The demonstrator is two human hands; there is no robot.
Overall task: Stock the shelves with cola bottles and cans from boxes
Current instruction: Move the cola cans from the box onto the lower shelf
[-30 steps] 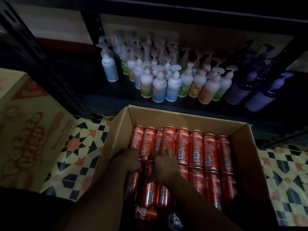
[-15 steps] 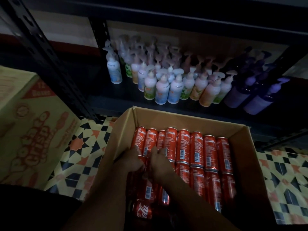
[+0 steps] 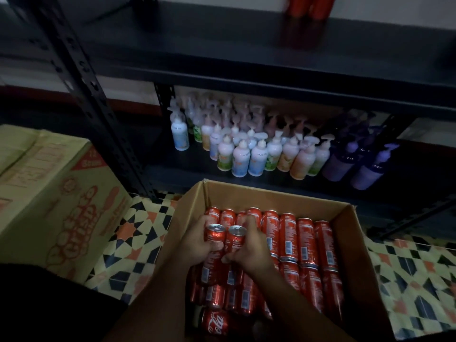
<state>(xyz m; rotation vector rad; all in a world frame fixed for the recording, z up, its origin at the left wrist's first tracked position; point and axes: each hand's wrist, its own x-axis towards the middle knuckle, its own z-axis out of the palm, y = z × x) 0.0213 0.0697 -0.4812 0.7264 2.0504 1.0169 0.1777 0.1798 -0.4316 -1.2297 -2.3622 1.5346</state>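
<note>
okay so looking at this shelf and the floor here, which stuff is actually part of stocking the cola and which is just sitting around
Part of the job:
- two cans, one in the left hand, one in the right hand
- open box of red cans
- upper shelf, red containers already on it

Just sitting around:
- pump bottles on the low shelf
- printed carton on the floor

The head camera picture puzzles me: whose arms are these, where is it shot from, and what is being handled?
There is no machine here. A person wears a camera on the head, looking forward and down at their own two hands. The left hand grips one red cola can; the right hand grips a second can beside it, both raised above the cans packed in an open cardboard box on the patterned floor. Behind stands a dark metal shelf with pump bottles on its lowest level. A closed printed carton sits to the left.
</note>
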